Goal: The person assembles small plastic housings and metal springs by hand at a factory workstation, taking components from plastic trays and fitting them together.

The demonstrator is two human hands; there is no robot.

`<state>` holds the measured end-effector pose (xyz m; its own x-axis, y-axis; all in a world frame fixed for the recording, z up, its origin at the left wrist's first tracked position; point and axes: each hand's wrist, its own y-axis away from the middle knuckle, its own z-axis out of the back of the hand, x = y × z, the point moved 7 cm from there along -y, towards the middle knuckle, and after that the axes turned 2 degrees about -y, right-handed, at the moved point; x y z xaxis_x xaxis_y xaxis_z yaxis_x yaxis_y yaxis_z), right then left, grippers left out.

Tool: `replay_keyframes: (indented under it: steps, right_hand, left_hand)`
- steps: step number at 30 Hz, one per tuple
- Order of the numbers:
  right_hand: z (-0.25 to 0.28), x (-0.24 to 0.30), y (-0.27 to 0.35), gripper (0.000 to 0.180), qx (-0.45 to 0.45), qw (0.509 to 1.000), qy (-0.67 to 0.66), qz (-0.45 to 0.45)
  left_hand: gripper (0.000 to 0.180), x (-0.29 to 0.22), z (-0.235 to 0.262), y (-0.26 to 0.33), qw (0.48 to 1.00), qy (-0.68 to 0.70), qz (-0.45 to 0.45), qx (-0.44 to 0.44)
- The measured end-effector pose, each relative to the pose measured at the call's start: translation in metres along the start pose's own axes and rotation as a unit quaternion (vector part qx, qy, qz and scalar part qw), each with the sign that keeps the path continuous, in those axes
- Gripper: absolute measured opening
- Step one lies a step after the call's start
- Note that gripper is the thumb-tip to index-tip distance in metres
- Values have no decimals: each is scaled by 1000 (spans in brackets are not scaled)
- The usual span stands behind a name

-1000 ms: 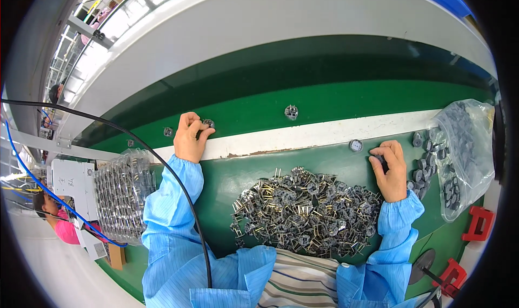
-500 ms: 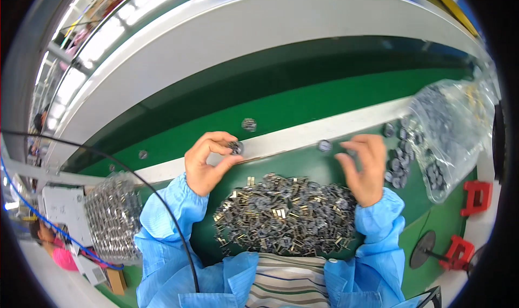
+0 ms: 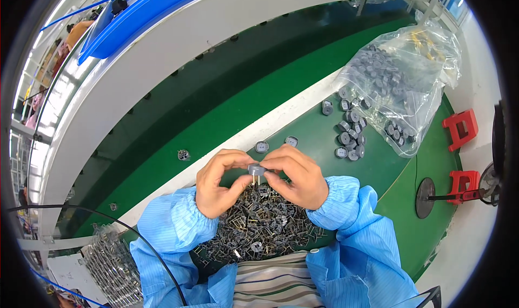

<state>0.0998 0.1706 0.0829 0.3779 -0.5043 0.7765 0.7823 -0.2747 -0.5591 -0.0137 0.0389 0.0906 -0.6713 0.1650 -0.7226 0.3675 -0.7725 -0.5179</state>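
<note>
My left hand and my right hand meet in front of me, fingertips pinched around one grey round plug piece. Its brass-coloured pins point down. Below my hands, a broad pile of small metal-pinned dark parts covers the table nearest my body. Just beyond my fingers lie a loose grey round cap and a second cap, neither touched by a hand. Where my fingertips overlap the piece, its sides are hidden.
To the right, grey caps lie beside a clear plastic bag full of more. Beyond the white ledge, a small round part rests on the green belt. Bagged metal parts sit at left; a black cable crosses my left sleeve.
My right hand, apart with fingers spread before, has come to the piece in my left hand; both now grip it. The whole view has turned, showing more of the right side.
</note>
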Motion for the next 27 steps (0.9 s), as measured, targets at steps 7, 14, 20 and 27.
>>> replay_keyframes:
  steps: [7, 14, 20, 27]
  right_hand:
    - [-6, 31, 10, 44, 22, 959, 148, 239]
    - [-6, 39, 14, 44, 76, 948, 170, 257]
    - [-8, 37, 17, 42, 75, 943, 170, 276]
    - [-9, 26, 17, 33, 31, 969, 115, 217]
  left_hand:
    - [41, -13, 8, 8, 979, -48, -194, -25]
    - [40, -26, 9, 18, 937, -88, -338, 10]
    - [36, -29, 8, 22, 929, -100, -357, 17]
    - [33, -12, 2, 10, 993, 28, -97, 65]
